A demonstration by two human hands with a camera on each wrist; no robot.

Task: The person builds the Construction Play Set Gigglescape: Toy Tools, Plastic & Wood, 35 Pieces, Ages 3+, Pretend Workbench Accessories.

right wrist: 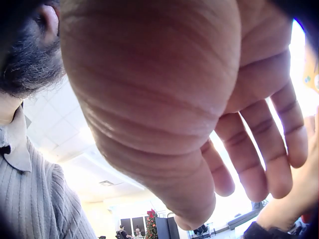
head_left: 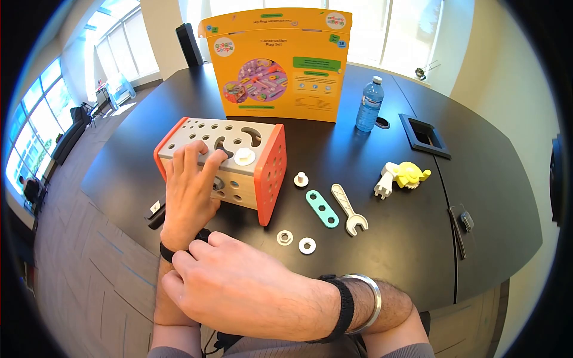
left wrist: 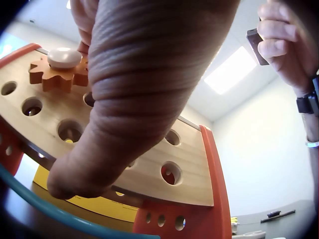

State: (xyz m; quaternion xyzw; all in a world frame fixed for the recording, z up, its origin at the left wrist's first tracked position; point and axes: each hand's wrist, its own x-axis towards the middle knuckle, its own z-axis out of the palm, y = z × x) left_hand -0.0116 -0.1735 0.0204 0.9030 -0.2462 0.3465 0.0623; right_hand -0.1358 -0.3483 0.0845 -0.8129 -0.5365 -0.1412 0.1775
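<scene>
My left hand [head_left: 191, 185] rests on a wooden toy workbench [head_left: 206, 134] with red ends, fingers over its holed top. In the left wrist view the thumb [left wrist: 94, 159] lies across the holed wood. An orange gear [left wrist: 50, 77] under a white cap [left wrist: 65, 58] shows there. On the top in the head view, a white nut [head_left: 245, 156] sits by the fingertips. My right hand [head_left: 239, 274] crosses over the left wrist, fingertips at its black strap [head_left: 166, 252]. The right wrist view shows its fingers loosely extended. A small dark flat thing [left wrist: 255, 46] appears beside these fingers in the left wrist view.
Right of the workbench lie a white bolt [head_left: 301, 179], teal strip [head_left: 322, 209], toy wrench [head_left: 350, 210] and two white washers [head_left: 285, 238]. A yellow toy piece [head_left: 410, 174] and water bottle [head_left: 370, 106] stand farther right. Behind is a yellow box [head_left: 280, 48].
</scene>
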